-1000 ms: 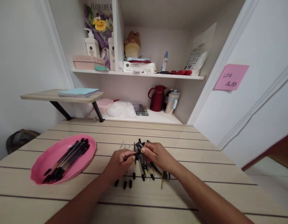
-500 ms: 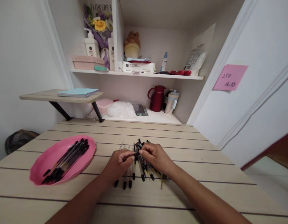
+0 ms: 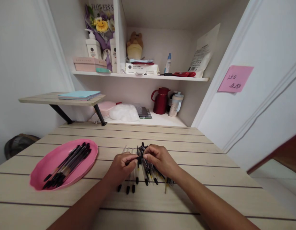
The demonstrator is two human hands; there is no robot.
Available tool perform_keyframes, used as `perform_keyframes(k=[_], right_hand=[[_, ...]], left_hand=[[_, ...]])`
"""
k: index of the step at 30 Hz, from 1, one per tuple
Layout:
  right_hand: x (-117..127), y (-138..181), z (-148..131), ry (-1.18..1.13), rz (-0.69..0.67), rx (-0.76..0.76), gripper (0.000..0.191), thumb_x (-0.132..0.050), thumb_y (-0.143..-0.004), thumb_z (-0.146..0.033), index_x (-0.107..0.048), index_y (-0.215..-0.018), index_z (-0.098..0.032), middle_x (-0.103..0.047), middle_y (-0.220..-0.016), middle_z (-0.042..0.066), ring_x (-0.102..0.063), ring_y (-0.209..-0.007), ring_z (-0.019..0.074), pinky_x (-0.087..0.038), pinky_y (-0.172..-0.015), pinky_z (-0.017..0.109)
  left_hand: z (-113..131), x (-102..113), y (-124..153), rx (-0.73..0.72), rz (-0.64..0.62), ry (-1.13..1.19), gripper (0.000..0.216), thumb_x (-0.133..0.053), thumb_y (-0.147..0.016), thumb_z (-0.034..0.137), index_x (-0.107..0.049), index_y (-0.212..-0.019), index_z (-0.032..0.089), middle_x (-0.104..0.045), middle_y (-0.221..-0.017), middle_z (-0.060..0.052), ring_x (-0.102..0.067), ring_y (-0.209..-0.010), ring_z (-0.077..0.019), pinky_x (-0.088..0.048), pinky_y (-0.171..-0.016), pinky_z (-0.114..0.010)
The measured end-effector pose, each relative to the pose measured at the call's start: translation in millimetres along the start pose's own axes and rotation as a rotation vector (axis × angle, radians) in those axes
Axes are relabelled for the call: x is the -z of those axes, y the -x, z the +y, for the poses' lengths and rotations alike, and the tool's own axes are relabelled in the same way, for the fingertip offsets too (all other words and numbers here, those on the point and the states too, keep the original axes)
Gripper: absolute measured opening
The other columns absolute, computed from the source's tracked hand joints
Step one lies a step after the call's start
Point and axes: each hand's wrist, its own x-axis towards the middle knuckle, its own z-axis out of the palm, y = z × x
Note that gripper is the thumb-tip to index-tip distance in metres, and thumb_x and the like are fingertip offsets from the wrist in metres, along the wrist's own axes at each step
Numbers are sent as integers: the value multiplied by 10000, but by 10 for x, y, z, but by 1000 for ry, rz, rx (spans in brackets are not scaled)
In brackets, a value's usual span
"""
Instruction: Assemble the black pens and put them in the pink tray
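My left hand pinches a small black pen part between thumb and fingers; whether it is a cap or a rubber grip I cannot tell. From the other side, my right hand is closed with its fingertips at the same part. Under and around both hands lies a loose pile of pen pieces, with clear barrels, black caps and yellowish refills. Several clear pen barrels with black ends lie side by side below my left hand, partly covered by it.
A pink oval tray at the left holds several black pens. A small raised shelf carries blue paper. Along the back stand a red jug, a pale tumbler and a white plastic bag.
Both hands stay almost in place, meeting at the small black part. My right hand has shifted very slightly upward; the pile and the tray are unchanged.
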Motion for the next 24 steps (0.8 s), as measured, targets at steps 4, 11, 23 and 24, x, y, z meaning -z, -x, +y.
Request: perform_keyframes(k=[4, 11, 23, 24], right_hand=[[5, -4, 5, 16, -20, -25, 95, -530, -744, -245, -550, -698, -164, -514, -614, -23, -465, -583, 98, -345, -542, 200], [56, -19, 37, 17, -42, 43, 60, -523, -749, -203, -571, -744, -167, -553, -693, -4, -494, -651, 105, -370, -599, 208], [83, -44, 134, 221, -30, -79, 92, -482, -766, -229, -550, -795, -173, -569, -694, -8, -495, -632, 108, -355, -588, 216], [66, -38, 132, 318, -34, -91, 103, -473, -770, -230, -558, -753, -174, -581, -711, 5, -506, -663, 118, -353, -608, 226]], left_hand=[[28, 15, -2, -12, 11, -30, 256, -459, -761, 262, -678, -871, 189, -610, -675, -24, -545, -655, -141, -417, -628, -235], [-1, -8, -4, 29, 31, 5, 242, -476, -745, 243, -675, -866, 176, -627, -698, -25, -548, -662, -140, -413, -634, -235], [-9, -9, -14, 188, 62, 149, 212, -485, -723, 299, -632, -752, 149, -524, -570, 18, -443, -508, -98, -354, -485, -199], [-25, -17, -16, 222, 64, 187, 217, -484, -724, 309, -624, -748, 145, -504, -549, 25, -416, -479, -88, -334, -457, -191]])
